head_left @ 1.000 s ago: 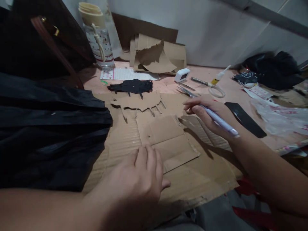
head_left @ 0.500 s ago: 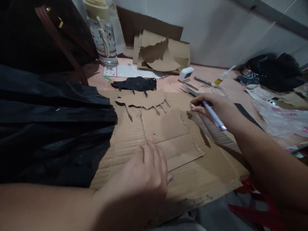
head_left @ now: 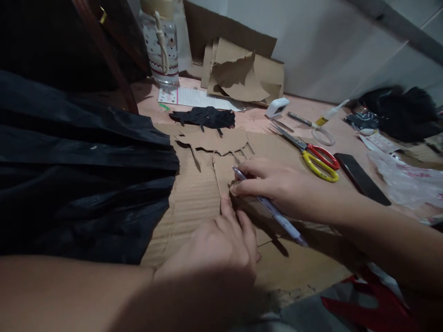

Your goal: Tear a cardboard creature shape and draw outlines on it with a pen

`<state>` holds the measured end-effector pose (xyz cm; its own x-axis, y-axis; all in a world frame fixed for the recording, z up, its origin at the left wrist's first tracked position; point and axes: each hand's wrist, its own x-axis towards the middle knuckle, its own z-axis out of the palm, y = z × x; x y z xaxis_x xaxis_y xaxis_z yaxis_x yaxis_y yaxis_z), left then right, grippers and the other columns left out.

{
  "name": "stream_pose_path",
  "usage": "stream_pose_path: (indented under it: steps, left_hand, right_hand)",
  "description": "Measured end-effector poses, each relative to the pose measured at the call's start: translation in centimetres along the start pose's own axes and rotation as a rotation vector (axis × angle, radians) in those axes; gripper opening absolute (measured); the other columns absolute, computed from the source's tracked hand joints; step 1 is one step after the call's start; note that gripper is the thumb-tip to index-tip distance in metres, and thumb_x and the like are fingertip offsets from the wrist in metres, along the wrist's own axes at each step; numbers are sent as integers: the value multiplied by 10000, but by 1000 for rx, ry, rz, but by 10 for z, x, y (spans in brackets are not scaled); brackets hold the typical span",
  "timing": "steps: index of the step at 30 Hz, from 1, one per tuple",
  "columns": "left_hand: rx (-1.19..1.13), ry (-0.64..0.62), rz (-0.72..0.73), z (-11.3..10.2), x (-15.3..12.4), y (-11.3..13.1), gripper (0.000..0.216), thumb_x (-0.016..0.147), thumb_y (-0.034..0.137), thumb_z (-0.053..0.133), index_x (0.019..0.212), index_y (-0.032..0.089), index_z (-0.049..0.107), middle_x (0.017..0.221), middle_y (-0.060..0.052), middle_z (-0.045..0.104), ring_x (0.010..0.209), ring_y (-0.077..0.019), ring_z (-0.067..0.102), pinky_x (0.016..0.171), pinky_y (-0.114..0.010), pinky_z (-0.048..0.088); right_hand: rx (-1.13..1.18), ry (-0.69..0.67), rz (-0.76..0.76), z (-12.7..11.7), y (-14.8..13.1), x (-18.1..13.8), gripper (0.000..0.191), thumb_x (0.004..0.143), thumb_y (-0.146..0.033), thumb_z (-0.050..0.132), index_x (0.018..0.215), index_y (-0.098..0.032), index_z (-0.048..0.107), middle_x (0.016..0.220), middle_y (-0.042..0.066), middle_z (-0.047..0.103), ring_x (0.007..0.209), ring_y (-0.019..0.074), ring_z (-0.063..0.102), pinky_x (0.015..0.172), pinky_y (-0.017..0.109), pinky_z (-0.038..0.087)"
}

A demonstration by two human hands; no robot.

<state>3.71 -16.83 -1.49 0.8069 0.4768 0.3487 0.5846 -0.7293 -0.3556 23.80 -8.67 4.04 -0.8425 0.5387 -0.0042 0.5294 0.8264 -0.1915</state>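
My right hand (head_left: 280,184) is closed around a pale purple pen (head_left: 279,218), which slants across under the fingers. Beneath both hands lies a rectangular cardboard piece (head_left: 222,171), partly covered by them. My left hand (head_left: 221,246) rests on this piece with its index finger stretched out, the tip close to the right fingers. Just beyond is a cardboard cutout (head_left: 214,139) with a jagged lower edge and thin prongs. Behind it sits a similar black shape (head_left: 204,117). All the cardboard rests on a large corrugated sheet (head_left: 187,207).
Scissors (head_left: 320,161) with red and yellow handles lie right of my hands, beside a black flat object (head_left: 362,179). Black pleated material (head_left: 86,170) covers the left side. At the back stand a bottle (head_left: 159,50), cardboard scraps (head_left: 242,76) and a white device (head_left: 277,107).
My right hand has moved left and nearer, bringing the pen over the rectangular piece and uncovering the scissors. My left index finger now points further forward. The view has shifted slightly.
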Motion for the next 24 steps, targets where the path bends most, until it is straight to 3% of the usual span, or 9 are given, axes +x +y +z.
stream_pose_path:
  steps: [5,11,18,24]
  left_hand:
    - [-27,-22,-15,2,0,0,426,984,354,584,1157,-13,713,1042,-359,740,504,-226,632,418,-284,377]
    - [-34,-21,-29,1,-2,1,404,971,332,612,1157,-12,714,1049,-366,736,479,-203,602,411,-277,368]
    - [-55,-98,-9,-3,-1,-1,406,956,295,589,1200,-7,708,1027,-346,750,480,-226,626,382,-284,412]
    - [-45,-33,4,0,1,-2,389,972,281,526,1117,-21,723,1065,-413,699,465,-259,647,369,-297,437]
  right_hand:
    - [-11,24,-37,2,7,6,227,1027,-226,491,1079,-230,711,1091,102,626,991,257,560,864,386,473]
    - [123,-159,15,-14,13,-11,273,1040,-151,465,1131,-248,703,1154,82,621,1079,228,584,910,361,472]
    - [26,-22,-9,-1,8,-1,212,1018,-202,505,1075,-217,708,1034,86,611,960,243,557,838,359,461]
    - [181,-137,77,-14,16,-28,230,1012,-158,518,1110,-250,705,1152,70,638,1037,222,594,861,333,448]
